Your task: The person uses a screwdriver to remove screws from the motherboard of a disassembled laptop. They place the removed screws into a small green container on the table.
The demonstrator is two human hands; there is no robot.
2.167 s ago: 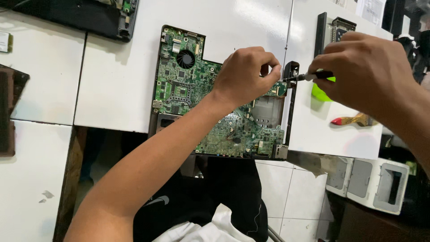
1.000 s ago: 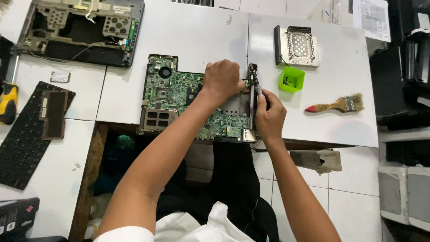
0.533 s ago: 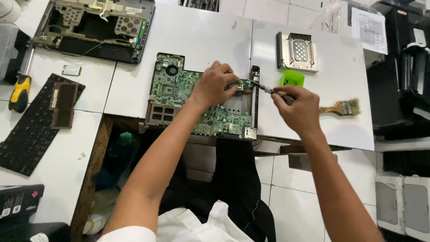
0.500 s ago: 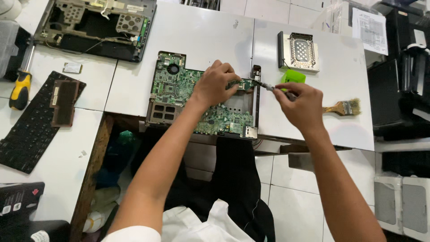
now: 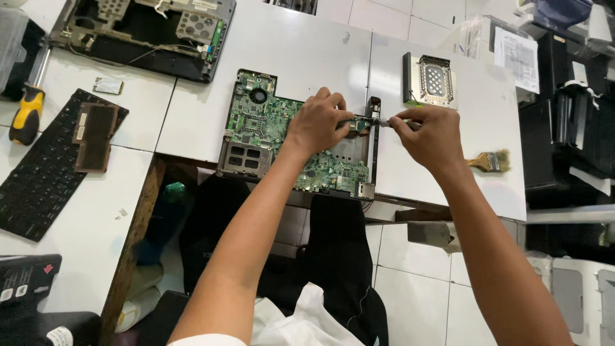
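I am pressing my left hand [image 5: 318, 122] on the green motherboard [image 5: 275, 131] to steady it while my right hand [image 5: 424, 136] is gripping a screwdriver [image 5: 382, 121] at its right edge.

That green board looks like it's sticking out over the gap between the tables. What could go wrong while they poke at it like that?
1. The green circuit board overhangs the table edge toward the person; if the left hand eases off, it might tip or slide.
2. The right hand holds a thin metal tool at the board's right edge; a slip could scratch parts.
3. The paintbrush lies near the right forearm and might get knocked off.
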